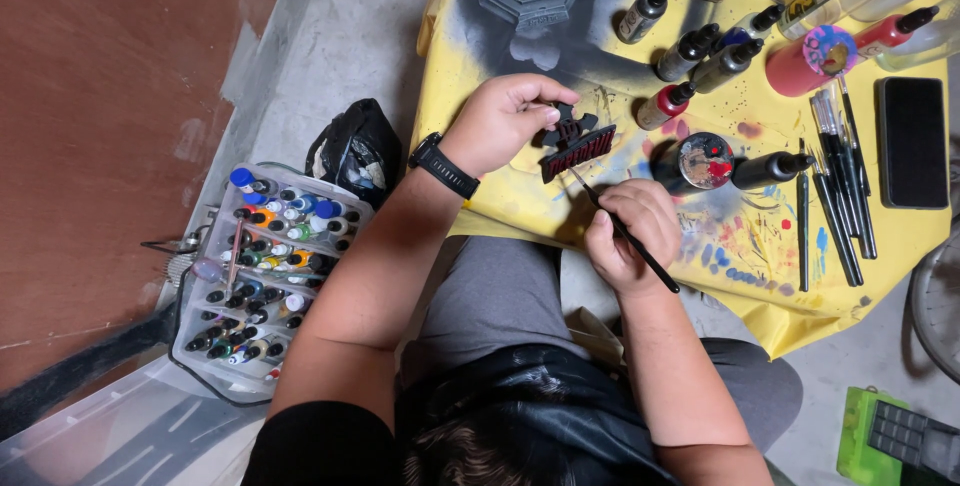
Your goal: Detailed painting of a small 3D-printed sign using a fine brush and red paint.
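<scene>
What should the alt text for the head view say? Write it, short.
Left hand holds a small black and dark-red model part over a paint-stained yellow table cover; right hand touches a thin black paintbrush to it. A clear tray of small paint bottles sits on the floor.

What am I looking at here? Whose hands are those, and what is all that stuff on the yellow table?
This picture comes from a camera worn on a person's head, looking down, so you see their own two arms and lap. No robot here, just bare hands. The left hand, with a black wristwatch, holds a small black and red model piece. The right hand grips a thin paintbrush whose tip points at that piece. They work over a yellow cloth splashed with paint. On it lie dropper paint bottles, a row of spare brushes, a round paint-smeared lid and a black flat case. On the floor to the left stands a clear rack of many small paint bottles.
</scene>
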